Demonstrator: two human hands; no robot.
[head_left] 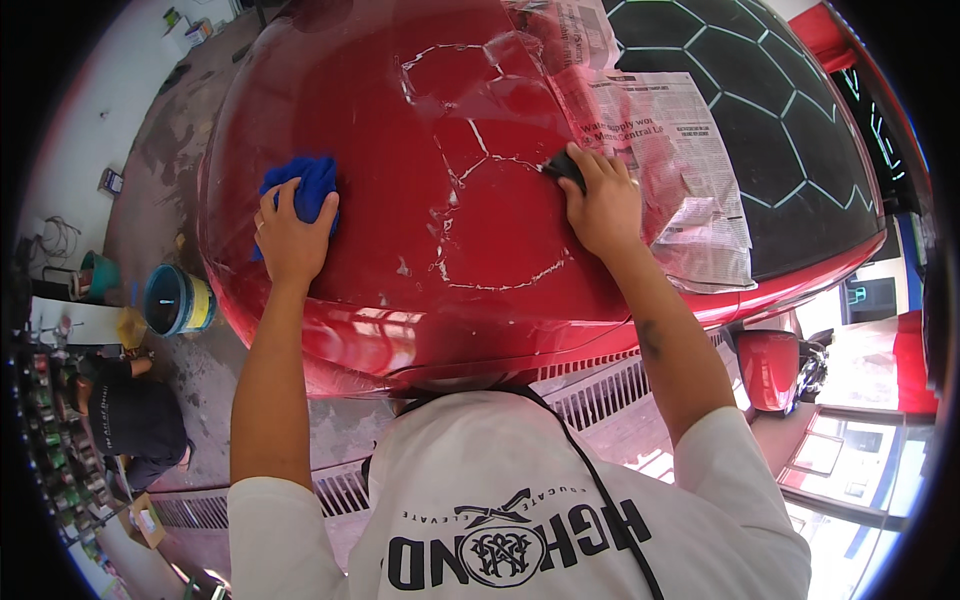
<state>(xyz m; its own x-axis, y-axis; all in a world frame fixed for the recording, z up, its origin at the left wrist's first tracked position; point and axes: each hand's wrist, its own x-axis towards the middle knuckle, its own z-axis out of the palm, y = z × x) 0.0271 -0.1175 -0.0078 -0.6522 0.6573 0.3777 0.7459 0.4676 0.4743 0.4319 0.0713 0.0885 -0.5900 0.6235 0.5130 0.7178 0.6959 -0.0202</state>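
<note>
A glossy red car hood [370,200] spreads in front of me, with broken whitish streaks across its middle; some may be reflected light. My left hand [290,230] rests on the hood at the left, its fingers curled over a bunched blue cloth [317,185]. My right hand [603,200] grips a small black block [567,170], pressed to the paint near the end of a streak. Whether it is a sanding block or a pad, I cannot tell. Just right of that hand, sheets of newspaper [690,165], tinged pink in places, cover the hood's edge by the windshield.
The dark windshield [770,150] reflects hexagonal lights. On the floor at left stands a blue bucket [172,300]. A person in a dark shirt [135,415] crouches beside shelves of cans [70,500]. A red side mirror or vehicle part [768,370] shows at right. Drain grating [590,385] crosses the floor.
</note>
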